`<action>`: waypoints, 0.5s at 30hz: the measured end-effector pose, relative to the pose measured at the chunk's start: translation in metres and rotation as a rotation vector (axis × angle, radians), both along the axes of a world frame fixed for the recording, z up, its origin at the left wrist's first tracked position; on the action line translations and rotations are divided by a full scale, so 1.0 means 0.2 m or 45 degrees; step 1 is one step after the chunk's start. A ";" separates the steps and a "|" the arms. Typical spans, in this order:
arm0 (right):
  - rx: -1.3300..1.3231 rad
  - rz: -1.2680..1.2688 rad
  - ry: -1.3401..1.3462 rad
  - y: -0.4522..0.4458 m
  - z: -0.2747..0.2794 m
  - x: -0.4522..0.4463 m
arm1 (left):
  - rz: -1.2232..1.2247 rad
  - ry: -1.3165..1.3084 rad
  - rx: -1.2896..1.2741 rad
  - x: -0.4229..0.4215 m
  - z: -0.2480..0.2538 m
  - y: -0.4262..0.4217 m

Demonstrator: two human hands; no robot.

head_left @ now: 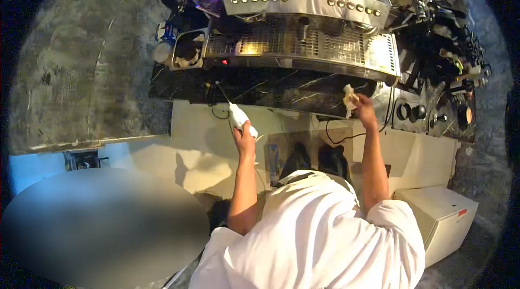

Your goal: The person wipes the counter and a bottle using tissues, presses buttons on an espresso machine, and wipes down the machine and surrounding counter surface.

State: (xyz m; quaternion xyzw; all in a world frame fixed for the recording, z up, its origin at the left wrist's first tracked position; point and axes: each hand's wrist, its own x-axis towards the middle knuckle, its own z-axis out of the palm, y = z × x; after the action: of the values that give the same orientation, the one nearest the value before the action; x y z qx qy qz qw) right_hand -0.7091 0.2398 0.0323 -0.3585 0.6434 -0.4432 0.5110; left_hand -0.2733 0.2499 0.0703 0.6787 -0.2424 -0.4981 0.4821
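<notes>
My left hand [245,138] is closed around a white handheld tool [238,115] with a thin metal rod, which looks like a milk frother. Its rod points up and left, its tip over the front of the dark marbled counter [254,86]. A thin pale cord seems to run from its lower end. In my right hand [365,109] is a crumpled pale tissue or cloth [349,99], pinched at the counter's front edge. Beyond both hands stands a steel espresso machine [306,4] with a slotted drip tray [281,45].
A square container [189,50] with dark and pale contents sits left of the drip tray. At right are tampers [417,113] and other small tools. A black cable [346,138] hangs below the counter. A white box [439,218] stands on the floor at right.
</notes>
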 end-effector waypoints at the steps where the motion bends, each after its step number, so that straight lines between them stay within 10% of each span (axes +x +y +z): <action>1: -0.011 -0.060 -0.046 0.01 -0.02 -0.02 | 0.037 -0.033 -0.011 -0.02 0.01 -0.01; 15: -0.150 -0.629 -0.088 0.23 -0.07 -0.13 | -0.195 -0.325 0.058 -0.13 -0.01 -0.28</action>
State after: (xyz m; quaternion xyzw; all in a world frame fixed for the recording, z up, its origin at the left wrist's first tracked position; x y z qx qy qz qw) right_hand -0.7343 0.2854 0.0187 -0.2041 0.6667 -0.6032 0.3872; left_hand -0.2999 0.1939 0.0689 0.7269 -0.3413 -0.4485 0.3924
